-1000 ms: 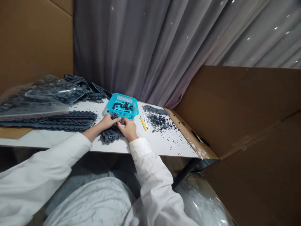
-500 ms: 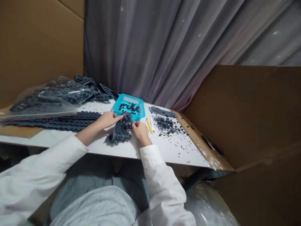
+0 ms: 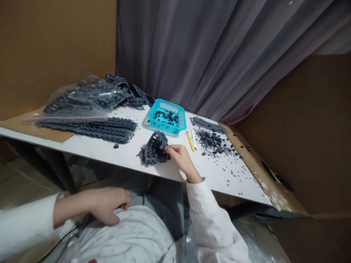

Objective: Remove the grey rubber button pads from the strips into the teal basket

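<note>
A crumpled, dark grey moulded sheet with rows of ringed holes is folded up on itself near the table's front edge. My right hand pinches its right side between thumb and fingers. Down over my lap, away from the table, my left hand rests near the grey cloth with nothing visible in it; its fingers are loosely bent and the thumb is apart. Just behind the sheet stands a turquoise basket holding small black pieces.
Flat dark strips lie at left beneath a clear plastic bag of similar sheets. Right of the basket are a yellow pen-like tool, a white one, scattered black bits and another perforated strip. Cardboard panels flank the table.
My left hand has let go of the sheet and dropped to my lap. The right hand keeps its hold on the sheet. The view has shifted, moving the table rightward in the picture.
</note>
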A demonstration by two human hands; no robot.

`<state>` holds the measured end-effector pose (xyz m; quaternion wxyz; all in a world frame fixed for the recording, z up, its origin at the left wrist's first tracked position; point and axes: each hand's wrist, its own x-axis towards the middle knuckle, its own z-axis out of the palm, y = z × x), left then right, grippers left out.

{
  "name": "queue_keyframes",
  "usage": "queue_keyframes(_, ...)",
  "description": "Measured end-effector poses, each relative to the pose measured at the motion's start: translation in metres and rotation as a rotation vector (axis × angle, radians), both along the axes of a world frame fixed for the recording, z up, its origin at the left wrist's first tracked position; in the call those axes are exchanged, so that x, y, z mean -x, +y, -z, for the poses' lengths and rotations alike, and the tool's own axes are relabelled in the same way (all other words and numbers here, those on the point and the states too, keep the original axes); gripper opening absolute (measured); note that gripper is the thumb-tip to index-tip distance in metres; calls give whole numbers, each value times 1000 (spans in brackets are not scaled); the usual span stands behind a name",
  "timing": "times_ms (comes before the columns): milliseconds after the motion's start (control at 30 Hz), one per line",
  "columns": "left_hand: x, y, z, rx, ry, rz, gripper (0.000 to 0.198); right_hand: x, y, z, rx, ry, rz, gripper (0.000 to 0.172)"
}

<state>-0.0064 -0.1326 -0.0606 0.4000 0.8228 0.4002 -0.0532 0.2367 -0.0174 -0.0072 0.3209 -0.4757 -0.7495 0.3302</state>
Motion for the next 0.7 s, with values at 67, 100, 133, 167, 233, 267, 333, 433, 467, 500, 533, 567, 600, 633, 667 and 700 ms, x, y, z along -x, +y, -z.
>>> queue_keyframes(67,-5,-9,27,-83,16,-50,17,-1,2,-1,-20,-137,121,42)
queue_keyframes(100,-4,-9,35,-113,13,-86,12,-1,5,-1,-39,-233,199,41)
queue_keyframes(133,-3,-6,40,-144,8,-132,9,0,8,0,-57,-325,277,39)
queue_keyframes(167,-1,-1,43,-175,6,-179,7,0,11,1,-65,-398,339,36)
queue_keyframes(233,1,13,48,-233,19,-280,6,0,19,2,-58,-441,392,35)
queue_keyframes(267,1,19,52,-259,29,-328,10,0,23,3,-50,-409,386,35)
queue_keyframes(333,-3,29,63,-296,49,-417,17,-3,27,3,-47,-278,358,35)
queue_keyframes(433,-9,29,84,-308,40,-473,15,-11,19,-4,-105,-47,330,30)
queue_keyframes(467,-7,26,91,-303,18,-476,13,-15,10,-6,-146,15,321,27)
queue_keyframes(500,-3,22,96,-298,-16,-469,13,-19,-3,-7,-193,66,305,25)
queue_keyframes(533,5,18,101,-295,-54,-468,16,-23,-19,-5,-255,110,300,23)
queue_keyframes(567,15,15,105,-297,-82,-485,20,-29,-37,-1,-310,133,306,22)
queue_keyframes(600,28,12,109,-302,-98,-516,26,-35,-56,9,-358,139,337,21)
queue_keyframes(633,42,11,113,-310,-98,-563,34,-43,-75,23,-388,136,363,21)
queue_keyframes(667,56,11,116,-306,-88,-600,39,-51,-93,42,-396,120,377,22)
queue_keyframes(700,68,12,120,-300,-72,-631,42,-59,-107,65,-369,83,372,24)
